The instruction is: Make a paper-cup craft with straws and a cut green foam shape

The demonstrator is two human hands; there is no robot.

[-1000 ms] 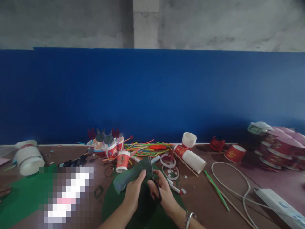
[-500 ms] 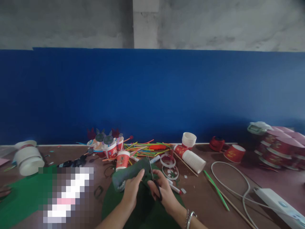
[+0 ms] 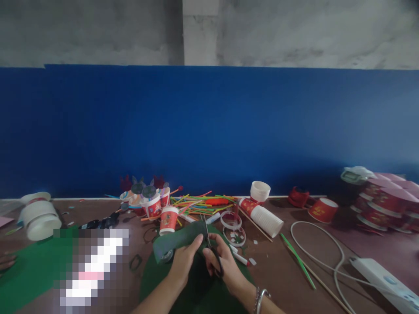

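Note:
My left hand (image 3: 185, 261) is closed on a curled dark green sheet (image 3: 176, 237), thumb on top. Its far left end bends down over a round, shiny thing (image 3: 167, 256) that I cannot make out. In my right hand (image 3: 226, 262) are scissors (image 3: 218, 263) with dark handles, fingers through the loops. The blades point away from me, at the sheet's right edge beside my left thumb. Below both hands spreads a larger dark green piece (image 3: 199, 292). A red-and-white paper cup (image 3: 169, 220) stands just beyond the curled sheet.
Tape rings (image 3: 231, 220), markers (image 3: 240, 257) and bright sticks (image 3: 196, 204) lie beyond my hands. Stacked paper cups (image 3: 266, 221) lie to the right, near a cable and power strip (image 3: 376, 272). Another person's hand (image 3: 6, 261) rests by a green sheet (image 3: 36, 270) at left.
The curled sheet has turned and flattened a little, its left end dropping lower. My left thumb has shifted slightly right, closer to the scissors, which have barely moved.

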